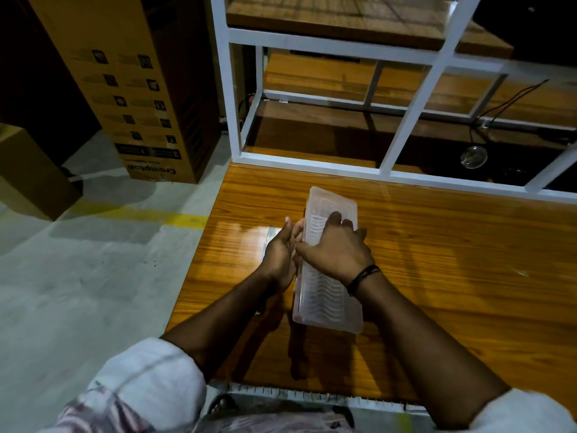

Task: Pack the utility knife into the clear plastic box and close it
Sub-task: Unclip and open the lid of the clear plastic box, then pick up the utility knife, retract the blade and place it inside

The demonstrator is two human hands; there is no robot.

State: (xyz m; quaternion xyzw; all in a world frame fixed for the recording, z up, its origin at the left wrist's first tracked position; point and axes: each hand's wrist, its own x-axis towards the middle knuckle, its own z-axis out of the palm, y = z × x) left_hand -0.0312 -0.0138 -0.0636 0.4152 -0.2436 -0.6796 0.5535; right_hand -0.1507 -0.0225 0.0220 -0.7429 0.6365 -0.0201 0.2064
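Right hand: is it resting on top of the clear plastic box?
Yes, the right hand lies palm down on the lid of the clear plastic box on the table.

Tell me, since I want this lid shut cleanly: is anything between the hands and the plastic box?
Nothing visible. The right hand lies flat on the lid of the plastic box, and the left hand presses against its left edge. The knife itself cannot be made out through the plastic.

The clear plastic box (327, 295) lies on the table (452, 276), apparently closed, before the shelf frame (312, 165).
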